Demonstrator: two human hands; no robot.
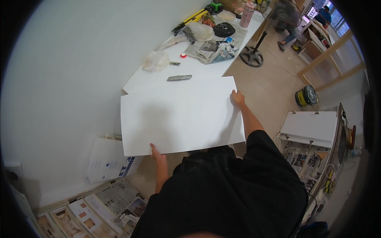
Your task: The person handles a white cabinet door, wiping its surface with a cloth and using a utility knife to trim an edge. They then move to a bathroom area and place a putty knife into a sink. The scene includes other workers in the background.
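A large white rectangular board point(190, 115) is held out in front of me, roughly level, between both hands. My left hand point(158, 153) grips its near edge, thumb on top and the other fingers hidden beneath. At the right edge, near the far corner, my right hand point(238, 98) is closed on the board with its thumb over the surface. The board's far side overlaps the near end of a white table point(154, 81). Just beyond that side, a grey utility knife point(179, 78) lies on the table. My shadow falls across the board.
Newspaper, plastic bags point(156, 61) and a pink bottle point(247, 15) cover the table's far part. A standing fan point(254, 55), a bucket point(305, 95) and a person point(289, 35) are to the right. Clamped white boards point(311, 127) lie nearer. Printed packaging point(111, 160) leans at left.
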